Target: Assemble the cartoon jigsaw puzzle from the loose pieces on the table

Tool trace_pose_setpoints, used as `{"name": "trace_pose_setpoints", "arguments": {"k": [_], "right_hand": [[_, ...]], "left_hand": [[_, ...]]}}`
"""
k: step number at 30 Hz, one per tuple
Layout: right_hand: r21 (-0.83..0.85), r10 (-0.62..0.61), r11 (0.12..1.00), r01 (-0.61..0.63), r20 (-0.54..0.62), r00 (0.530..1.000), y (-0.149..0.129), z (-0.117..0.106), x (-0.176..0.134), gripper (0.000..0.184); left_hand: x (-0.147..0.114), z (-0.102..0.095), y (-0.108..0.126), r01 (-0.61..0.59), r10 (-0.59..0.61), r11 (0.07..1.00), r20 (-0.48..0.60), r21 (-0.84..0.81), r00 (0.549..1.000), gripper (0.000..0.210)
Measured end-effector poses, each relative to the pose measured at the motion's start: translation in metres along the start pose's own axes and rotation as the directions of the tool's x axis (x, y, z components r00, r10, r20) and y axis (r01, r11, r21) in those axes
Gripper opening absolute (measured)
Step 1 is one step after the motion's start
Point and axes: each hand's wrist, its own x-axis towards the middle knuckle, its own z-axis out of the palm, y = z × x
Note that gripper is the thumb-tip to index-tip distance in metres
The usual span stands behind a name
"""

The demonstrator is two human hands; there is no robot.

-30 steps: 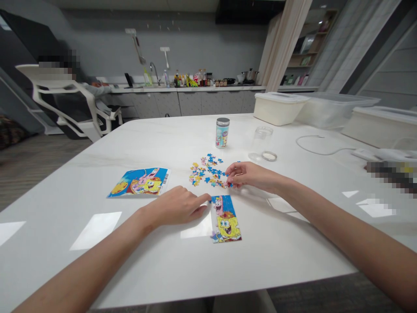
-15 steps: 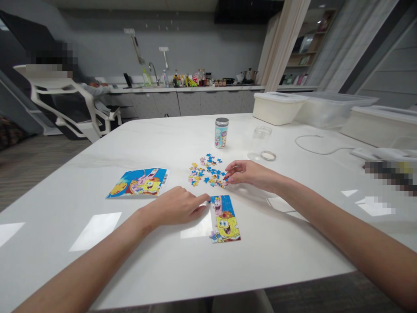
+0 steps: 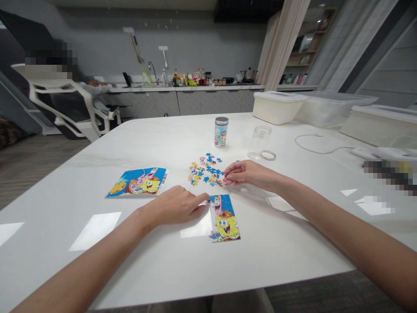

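My left hand (image 3: 180, 204) rests on the table left of a partly assembled jigsaw puzzle (image 3: 227, 219). Its index finger stretches to the puzzle's upper left corner, touching a small blue bit there; the other fingers are loosely curled. At the right edge of a heap of loose puzzle pieces (image 3: 196, 175), my right hand (image 3: 243, 174) has thumb and fingertips pinched on a small puzzle piece (image 3: 225, 180), mostly hidden by the fingers. A printed picture sheet (image 3: 140, 182) with the same cartoon figures lies left of the heap.
Behind the heap stands a cartoon-printed tin (image 3: 221, 132) with a silver lid. To its right are a clear jar (image 3: 261, 137) and a round lid (image 3: 268, 155). Plastic boxes (image 3: 276, 108) and a white cable (image 3: 321, 150) lie farther right. A person sits in a chair (image 3: 65, 102) at far left.
My right hand's fingertips have shifted slightly left at the heap's edge. A blue piece now shows just behind that hand. My left hand and the assembled puzzle stay in place.
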Motion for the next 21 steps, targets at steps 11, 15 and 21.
{"name": "trace_pose_setpoints", "arguments": {"k": [11,15,21], "right_hand": [[0.001,0.066,0.998,-0.066,-0.062,0.996,-0.0038,0.0022,-0.0015,0.009],[0.006,0.064,0.998,-0.064,-0.072,0.995,-0.0061,0.0039,-0.0026,0.008],[0.034,0.054,0.998,-0.052,-0.066,0.996,-0.0054,0.0038,-0.0012,0.011]], "left_hand": [[0.0002,-0.0004,-0.0001,0.009,-0.009,1.0,0.012,-0.001,1.0,0.031],[0.0002,-0.0001,-0.0001,0.0,0.0,1.0,-0.01,0.002,1.0,0.031],[-0.0005,0.0,-0.0002,-0.004,0.004,1.0,-0.031,0.001,1.0,0.032]]}}
